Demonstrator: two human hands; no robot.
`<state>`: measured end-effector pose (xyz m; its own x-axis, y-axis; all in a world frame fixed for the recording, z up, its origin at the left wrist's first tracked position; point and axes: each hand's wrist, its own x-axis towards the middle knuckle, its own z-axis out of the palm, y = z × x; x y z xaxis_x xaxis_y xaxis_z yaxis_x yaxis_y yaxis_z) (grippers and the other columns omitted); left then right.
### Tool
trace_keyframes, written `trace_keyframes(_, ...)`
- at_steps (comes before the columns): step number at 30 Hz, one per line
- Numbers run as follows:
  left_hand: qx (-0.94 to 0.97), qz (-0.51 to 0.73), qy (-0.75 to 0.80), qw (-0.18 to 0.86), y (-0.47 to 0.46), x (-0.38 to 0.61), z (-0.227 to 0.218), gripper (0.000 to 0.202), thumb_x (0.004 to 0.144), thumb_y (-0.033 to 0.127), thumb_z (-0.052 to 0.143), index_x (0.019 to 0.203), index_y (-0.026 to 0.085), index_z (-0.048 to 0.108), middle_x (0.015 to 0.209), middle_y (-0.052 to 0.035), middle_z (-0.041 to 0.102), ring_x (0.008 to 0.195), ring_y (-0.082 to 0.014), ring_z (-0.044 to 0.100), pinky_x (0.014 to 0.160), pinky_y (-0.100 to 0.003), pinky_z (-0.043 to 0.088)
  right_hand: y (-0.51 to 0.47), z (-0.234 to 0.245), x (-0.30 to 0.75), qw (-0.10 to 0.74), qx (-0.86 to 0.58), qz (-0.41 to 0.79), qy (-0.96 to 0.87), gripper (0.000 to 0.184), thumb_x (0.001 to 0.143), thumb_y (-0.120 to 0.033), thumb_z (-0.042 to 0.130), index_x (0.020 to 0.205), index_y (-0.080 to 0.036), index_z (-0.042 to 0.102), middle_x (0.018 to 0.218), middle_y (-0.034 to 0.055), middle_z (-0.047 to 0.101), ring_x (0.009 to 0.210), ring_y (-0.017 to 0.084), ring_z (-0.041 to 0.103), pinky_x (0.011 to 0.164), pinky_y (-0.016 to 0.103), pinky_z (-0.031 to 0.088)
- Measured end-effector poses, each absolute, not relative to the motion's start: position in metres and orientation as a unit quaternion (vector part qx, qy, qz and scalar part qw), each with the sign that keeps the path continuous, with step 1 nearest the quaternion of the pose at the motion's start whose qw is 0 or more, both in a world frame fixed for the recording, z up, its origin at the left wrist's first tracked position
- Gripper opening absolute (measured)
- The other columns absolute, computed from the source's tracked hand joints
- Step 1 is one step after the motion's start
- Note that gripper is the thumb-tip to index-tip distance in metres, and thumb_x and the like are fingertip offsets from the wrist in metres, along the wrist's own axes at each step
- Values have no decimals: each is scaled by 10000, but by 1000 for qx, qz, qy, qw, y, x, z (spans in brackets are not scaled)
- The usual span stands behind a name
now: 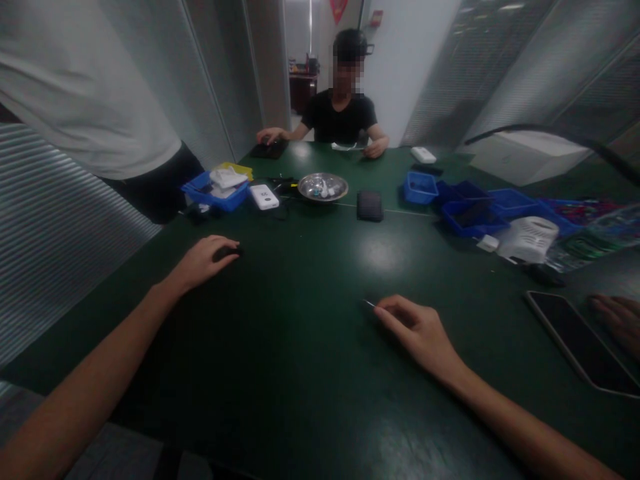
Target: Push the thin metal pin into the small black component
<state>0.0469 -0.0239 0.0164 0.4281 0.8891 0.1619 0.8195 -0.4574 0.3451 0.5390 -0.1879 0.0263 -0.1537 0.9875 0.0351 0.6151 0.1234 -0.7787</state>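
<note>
My left hand (200, 263) rests on the left part of the dark green table (300, 347), its fingers closed around a small black object (227, 253); its kind is unclear. Nearer the middle, my right hand (415, 330) pinches a thin, shiny metal piece (369, 303) between thumb and fingertips. Its point sticks out to the left, just over the table, and the rest is hidden in the fingers. The two hands are well apart.
Beyond my hands are a metal bowl (310, 193) with small white items, a black wallet-like square (370, 205), a white power bank (265, 197) and blue trays (421, 189). A phone (580, 340) lies at right beside another person's hand (617, 320). Someone sits opposite; another stands left.
</note>
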Motion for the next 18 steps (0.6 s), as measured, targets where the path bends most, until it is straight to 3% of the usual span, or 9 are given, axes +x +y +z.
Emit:
trace_keyframes(6, 812, 144, 558, 91, -16, 13, 13, 514, 925, 607, 546, 1230, 212, 670, 1305, -108, 656, 1220, -312, 569, 1084, -461, 409, -189, 26, 542, 302, -580, 332, -679, 325, 984, -519, 602, 1015, -223, 732, 871, 25, 737, 765, 188, 683, 615, 266, 499)
trace_keyframes(12, 785, 152, 591, 108, -16, -1, 20, 501, 973, 475, 446, 1356, 197, 611, 1308, -111, 668, 1157, -293, 619, 1016, -422, 465, -187, 27, 542, 299, -583, 327, -681, 340, 979, -524, 590, 996, -218, 737, 822, 29, 728, 720, 191, 676, 596, 274, 503)
trace_keyframes(15, 782, 174, 588, 113, -14, -6, 18, 481, 946, 480, 520, 1300, 178, 641, 1284, -119, 675, 1101, -284, 641, 964, -397, 491, -187, 25, 543, 297, -581, 330, -682, 325, 981, -521, 594, 1006, -227, 731, 817, 22, 728, 708, 189, 673, 606, 278, 502)
trace_keyframes(18, 768, 207, 597, 106, -12, -11, 11, 563, 943, 497, 574, 1393, 159, 567, 1256, -107, 672, 1063, -253, 637, 931, -360, 496, -188, 25, 543, 297, -576, 334, -685, 322, 982, -519, 593, 1002, -228, 730, 829, 26, 731, 717, 193, 681, 613, 282, 510)
